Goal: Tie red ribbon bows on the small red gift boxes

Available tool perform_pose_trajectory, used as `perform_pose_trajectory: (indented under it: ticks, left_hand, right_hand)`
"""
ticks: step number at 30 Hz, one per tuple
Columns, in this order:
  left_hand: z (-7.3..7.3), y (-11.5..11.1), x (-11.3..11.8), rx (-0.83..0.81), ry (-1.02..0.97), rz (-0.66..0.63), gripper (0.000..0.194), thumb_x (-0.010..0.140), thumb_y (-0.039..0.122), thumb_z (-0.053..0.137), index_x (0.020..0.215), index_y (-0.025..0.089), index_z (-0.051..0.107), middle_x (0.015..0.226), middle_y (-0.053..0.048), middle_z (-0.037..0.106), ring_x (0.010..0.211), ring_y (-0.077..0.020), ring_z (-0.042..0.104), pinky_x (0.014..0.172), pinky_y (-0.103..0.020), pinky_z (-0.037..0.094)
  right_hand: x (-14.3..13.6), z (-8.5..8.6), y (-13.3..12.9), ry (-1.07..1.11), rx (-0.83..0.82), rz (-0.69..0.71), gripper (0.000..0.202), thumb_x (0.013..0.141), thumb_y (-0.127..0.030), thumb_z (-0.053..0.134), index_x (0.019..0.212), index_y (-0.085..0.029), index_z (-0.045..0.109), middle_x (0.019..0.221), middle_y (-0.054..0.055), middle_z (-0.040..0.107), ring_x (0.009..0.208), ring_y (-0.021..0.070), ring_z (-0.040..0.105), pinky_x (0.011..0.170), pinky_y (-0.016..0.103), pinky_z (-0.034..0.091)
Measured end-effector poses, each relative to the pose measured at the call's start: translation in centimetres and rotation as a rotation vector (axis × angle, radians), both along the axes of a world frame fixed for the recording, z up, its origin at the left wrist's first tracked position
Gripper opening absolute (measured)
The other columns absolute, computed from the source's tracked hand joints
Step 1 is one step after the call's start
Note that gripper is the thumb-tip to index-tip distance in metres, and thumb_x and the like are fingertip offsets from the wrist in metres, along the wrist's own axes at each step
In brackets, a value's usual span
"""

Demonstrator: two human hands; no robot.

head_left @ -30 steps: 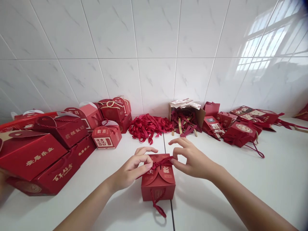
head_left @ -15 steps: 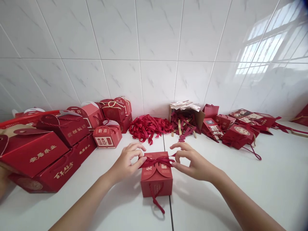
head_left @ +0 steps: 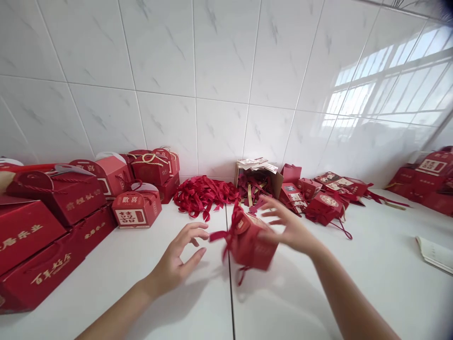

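A small red gift box (head_left: 255, 245) with a ribbon bow (head_left: 231, 233) and a twisted cord is tilted over the table, its bow side turned to the left. It is smeared by motion. My right hand (head_left: 288, 231) is at the box's right side, thumb across its front and the other fingers reaching over the far side. My left hand (head_left: 179, 257) is off to the left of the box, fingers spread and apart from it, with nothing in them.
Behind the hands lie a heap of red ribbons (head_left: 203, 196) and an open carton (head_left: 276, 182) of ribbon pieces. Red boxes (head_left: 63, 259) are stacked at left. Several small boxes and pouches (head_left: 323, 205) lie at right, with a paper pad (head_left: 435, 255) beyond. A tiled wall (head_left: 219, 132) stands behind.
My left hand has let go of the ribbon and drawn left. The box has gone from upright on the table to tilted in my right hand. The view has turned right.
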State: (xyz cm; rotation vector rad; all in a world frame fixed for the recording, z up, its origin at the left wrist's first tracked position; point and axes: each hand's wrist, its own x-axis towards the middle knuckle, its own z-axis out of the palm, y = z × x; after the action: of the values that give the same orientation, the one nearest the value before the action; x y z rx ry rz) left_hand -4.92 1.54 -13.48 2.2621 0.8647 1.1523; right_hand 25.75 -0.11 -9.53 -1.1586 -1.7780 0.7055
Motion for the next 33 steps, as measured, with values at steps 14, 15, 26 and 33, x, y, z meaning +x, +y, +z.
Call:
perform_pose_trajectory:
  ticks: [14,15,26,33]
  left_hand:
    - [-2.4,0.7,1.0,-0.417,0.197,0.088,0.034,0.086,0.032,0.047,0.119,0.029,0.046,0.118,-0.007,0.053,0.103,-0.0199,0.055,0.088,-0.035,0.047]
    - [-2.4,0.7,1.0,-0.428,0.206,0.089,0.034,0.085,0.031,0.047,0.119,0.029,0.047,0.117,-0.007,0.054,0.102,-0.0198,0.055,0.087,-0.035,0.047]
    - [-3.5,1.3,0.9,-0.362,0.219,-0.043,0.039,0.085,0.026,0.044,0.124,0.032,0.046,0.118,-0.006,0.050,0.097,-0.0157,0.055,0.093,-0.035,0.046]
    - [-3.7,1.2,0.9,-0.386,0.251,-0.014,0.041,0.085,0.026,0.044,0.126,0.031,0.045,0.113,-0.005,0.052,0.100,-0.0164,0.055,0.085,-0.030,0.050]
  right_hand:
    - [8.2,-1.4,0.3,-0.558,-0.318,-0.567,0.104,0.056,-0.059,0.073,0.144,-0.031,0.027,0.151,0.013,0.014,0.138,0.0405,0.013,0.101,0.056,0.032]
    - [8.6,-1.7,0.5,-0.571,-0.331,-0.628,0.106,0.056,-0.059,0.073,0.145,-0.030,0.024,0.152,0.014,0.011,0.138,0.0419,0.009,0.100,0.059,0.032]
    - [11.6,0.0,1.1,0.436,-0.519,-0.640,0.063,0.050,-0.033,0.085,0.107,-0.018,0.062,0.087,0.009,0.065,0.073,0.0221,0.063,0.065,0.036,0.054]
    - [15.5,1.8,6.6,0.888,-0.152,-0.847,0.039,0.094,-0.048,0.021,0.113,-0.023,0.045,0.099,0.005,0.056,0.079,0.0128,0.062,0.064,0.028,0.056]
